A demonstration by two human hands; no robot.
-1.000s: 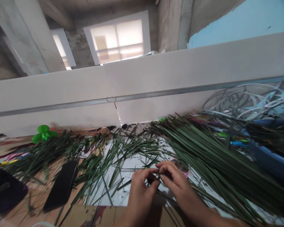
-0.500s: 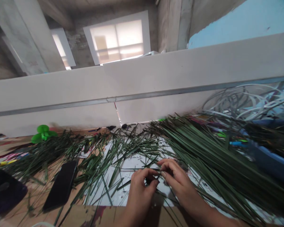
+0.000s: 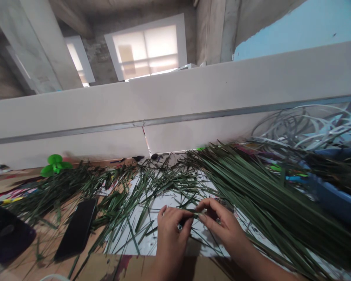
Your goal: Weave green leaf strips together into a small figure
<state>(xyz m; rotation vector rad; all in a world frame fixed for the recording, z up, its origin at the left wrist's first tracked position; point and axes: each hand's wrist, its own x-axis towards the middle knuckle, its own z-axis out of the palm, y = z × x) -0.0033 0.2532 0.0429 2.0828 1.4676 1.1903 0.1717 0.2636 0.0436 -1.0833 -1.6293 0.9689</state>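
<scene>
Head view, hands at the near edge of the bench. Your left hand (image 3: 172, 236) and right hand (image 3: 226, 228) are together but not clasped, their fingertips nearly meeting above the white sheet (image 3: 152, 242). Your left fingers (image 3: 175, 214) pinch a narrow green palm leaflet (image 3: 194, 214) against the thumb. Your right fingers (image 3: 211, 207) curl in at the same spot; you cannot tell whether they grip it. A small dark piece (image 3: 181, 225) lies beneath the left fingers, too small to name.

Handling, as judged: the leaflet should be light, thin and springy, flexing easily across its width and perhaps splitting along its length. Take it between the finger pads, close to the working point, not by the whippy tip.

Outward: loose leaflets cross the white sheet. A dense fan of long leaflets (image 3: 259, 191) spreads toward the right edge, and a shorter, scattered heap (image 3: 76, 187) lies toward the left. A black phone (image 3: 76, 229) rests left of the sheet, with a dark flat object (image 3: 6, 234) at the near left corner. A green plastic pinwheel-shaped piece (image 3: 55, 164) stands by the far edge. A blue tub (image 3: 333, 201) sits at the right edge, below pale coiled strips (image 3: 307, 127).
</scene>
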